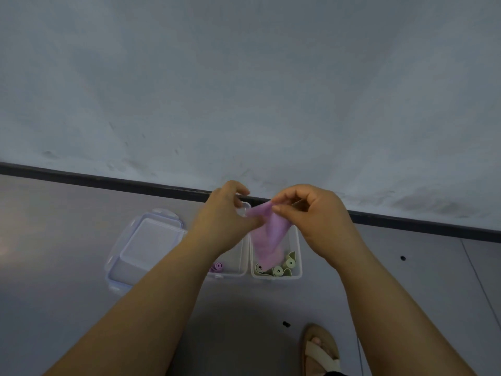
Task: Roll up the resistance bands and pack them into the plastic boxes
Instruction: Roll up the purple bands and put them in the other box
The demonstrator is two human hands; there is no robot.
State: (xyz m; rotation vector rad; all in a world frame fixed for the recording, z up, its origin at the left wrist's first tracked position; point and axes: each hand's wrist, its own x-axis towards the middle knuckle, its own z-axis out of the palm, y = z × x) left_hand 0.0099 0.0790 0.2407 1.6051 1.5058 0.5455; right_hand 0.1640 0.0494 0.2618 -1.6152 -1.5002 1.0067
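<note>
Two hands (225,213) (318,213) pinch one purple band (271,237).

A pale blue-grey wall (244,77) is filling the upper half of the view, and it is showing faint scuffs and smudges low down. A dark skirting strip (108,180) is running along its foot, sloping down to the right. Below it a smooth grey floor (67,213) is spreading out, with a thin seam (477,278) crossing it at the right and a small dark spot (402,258) nearby. Soft light is glaring faintly at the left edge.
</note>
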